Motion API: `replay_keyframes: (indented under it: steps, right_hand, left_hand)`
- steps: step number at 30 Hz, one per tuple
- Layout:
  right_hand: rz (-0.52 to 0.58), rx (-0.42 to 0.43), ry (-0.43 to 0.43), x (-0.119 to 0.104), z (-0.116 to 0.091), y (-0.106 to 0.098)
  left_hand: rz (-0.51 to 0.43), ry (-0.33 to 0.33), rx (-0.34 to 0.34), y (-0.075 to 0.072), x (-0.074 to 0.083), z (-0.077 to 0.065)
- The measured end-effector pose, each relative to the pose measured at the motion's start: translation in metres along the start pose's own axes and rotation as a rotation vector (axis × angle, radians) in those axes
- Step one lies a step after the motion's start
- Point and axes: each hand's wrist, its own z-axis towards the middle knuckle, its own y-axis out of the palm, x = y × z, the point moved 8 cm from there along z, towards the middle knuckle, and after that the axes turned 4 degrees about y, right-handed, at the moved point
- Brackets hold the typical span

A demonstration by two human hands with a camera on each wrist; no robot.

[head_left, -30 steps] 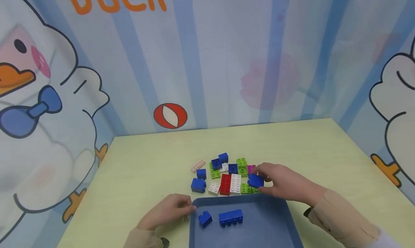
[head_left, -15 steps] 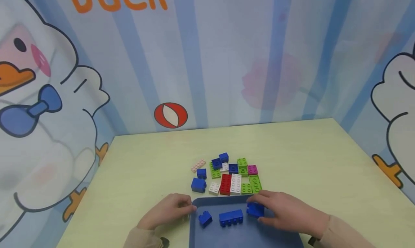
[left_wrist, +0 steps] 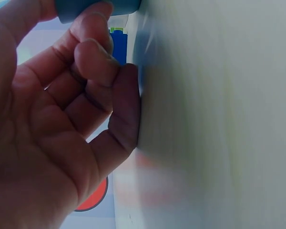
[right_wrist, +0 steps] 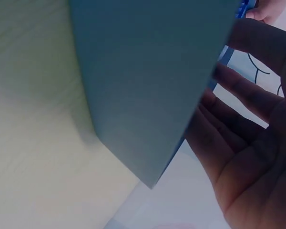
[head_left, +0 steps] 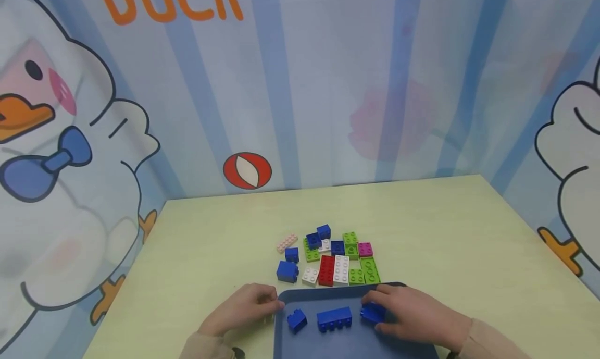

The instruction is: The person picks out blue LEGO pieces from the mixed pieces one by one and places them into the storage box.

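Observation:
Inside the blue-grey tray, my right hand holds a blue toy brick between thumb and fingers. The tray wall hides that brick in the right wrist view, where the right hand reaches over the rim. My left hand is at the tray's left corner; in the left wrist view its thumb and index finger pinch the rim, the other fingers curled near the table. A long blue brick and a small blue brick lie in the tray, left of the right hand.
Behind the tray lie loose bricks: a red one, a white one, a green one, a magenta one, a blue one and others. The pale yellow table meets a printed backdrop at its far edge.
My right hand has carried the blue brick from above the green bricks toward me and down into the tray, beside the long blue brick. The left hand stays at the tray corner.

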Motion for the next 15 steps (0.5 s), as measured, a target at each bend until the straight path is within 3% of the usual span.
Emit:
replay_keyframes:
  steps: [15]
  right_hand:
    - [0.015,-0.025,0.061,0.013,0.001,0.013]
  left_hand:
    - [-0.019,-0.016,-0.004,0.001,0.0,0.0]
